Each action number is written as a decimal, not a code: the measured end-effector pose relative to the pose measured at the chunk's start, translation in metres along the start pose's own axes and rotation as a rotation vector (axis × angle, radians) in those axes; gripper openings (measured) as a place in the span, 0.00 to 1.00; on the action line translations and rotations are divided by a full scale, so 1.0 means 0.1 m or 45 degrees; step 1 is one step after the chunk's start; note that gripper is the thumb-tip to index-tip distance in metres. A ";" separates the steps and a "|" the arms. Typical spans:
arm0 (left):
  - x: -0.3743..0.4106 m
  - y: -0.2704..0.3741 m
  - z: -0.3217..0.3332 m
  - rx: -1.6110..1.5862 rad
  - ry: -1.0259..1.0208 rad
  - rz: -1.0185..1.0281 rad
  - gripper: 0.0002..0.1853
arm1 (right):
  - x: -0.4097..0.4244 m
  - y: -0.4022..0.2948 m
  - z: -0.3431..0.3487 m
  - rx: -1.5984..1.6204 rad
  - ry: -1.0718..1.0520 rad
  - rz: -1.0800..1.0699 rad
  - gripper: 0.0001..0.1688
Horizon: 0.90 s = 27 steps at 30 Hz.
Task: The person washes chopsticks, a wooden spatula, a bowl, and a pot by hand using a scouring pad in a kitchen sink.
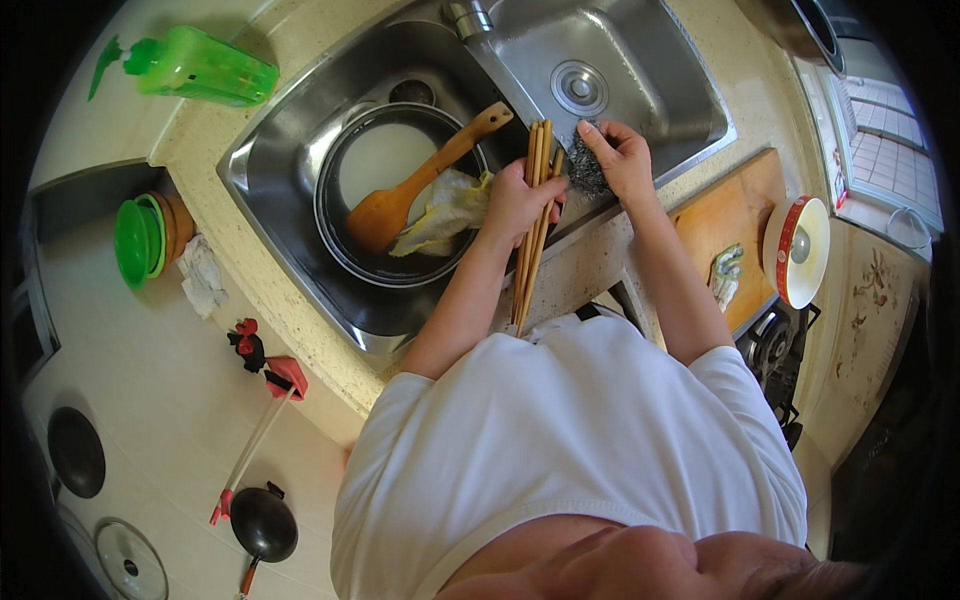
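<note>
My left hand grips a bundle of several wooden chopsticks above the front of the sink divider. Beside it, my right hand pinches a steel wool scourer, which hangs over the near edge of the right basin. In the left basin sits a dark round pot with cloudy liquid in it. A wooden spatula rests across the pot, its handle reaching past the rim. Next to the spatula, a pale cloth with yellow edging lies partly in the pot.
A metal faucet stands behind the divider. Green soap bottle at the left counter. To the right are a wooden cutting board with a crumpled cloth, a red-rimmed bowl and a gas stove. Green plastic bowls sit at far left.
</note>
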State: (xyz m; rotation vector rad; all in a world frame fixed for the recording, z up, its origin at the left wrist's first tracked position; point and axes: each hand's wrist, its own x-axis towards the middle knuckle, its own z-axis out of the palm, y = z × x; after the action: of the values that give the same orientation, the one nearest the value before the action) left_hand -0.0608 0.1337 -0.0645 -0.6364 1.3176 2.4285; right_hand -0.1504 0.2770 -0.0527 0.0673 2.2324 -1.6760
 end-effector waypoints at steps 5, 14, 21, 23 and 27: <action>0.05 -0.03 -0.03 0.001 -0.024 -0.002 0.07 | -0.18 -0.01 0.15 -0.052 -0.075 -0.286 0.11; 0.04 0.00 -0.02 -0.036 0.001 -0.018 0.08 | -0.21 -0.11 0.08 -0.074 -0.134 -0.104 0.09; 0.06 0.01 -0.06 -0.040 -0.053 -0.072 0.07 | 0.06 0.04 0.09 -0.625 0.133 -0.382 0.14; 0.02 -0.02 -0.04 -0.045 -0.040 -0.091 0.07 | 0.15 0.15 -0.02 -0.488 0.174 -0.215 0.13; 0.05 0.01 -0.05 -0.047 -0.026 -0.064 0.07 | -0.07 0.02 0.01 -0.070 -0.031 -0.289 0.09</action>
State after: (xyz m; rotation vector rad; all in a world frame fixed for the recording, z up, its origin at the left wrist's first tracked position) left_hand -0.0643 0.1296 -0.0686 -0.6451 1.2369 2.4177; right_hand -0.1435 0.2775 -0.0524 -0.2269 2.3390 -1.7149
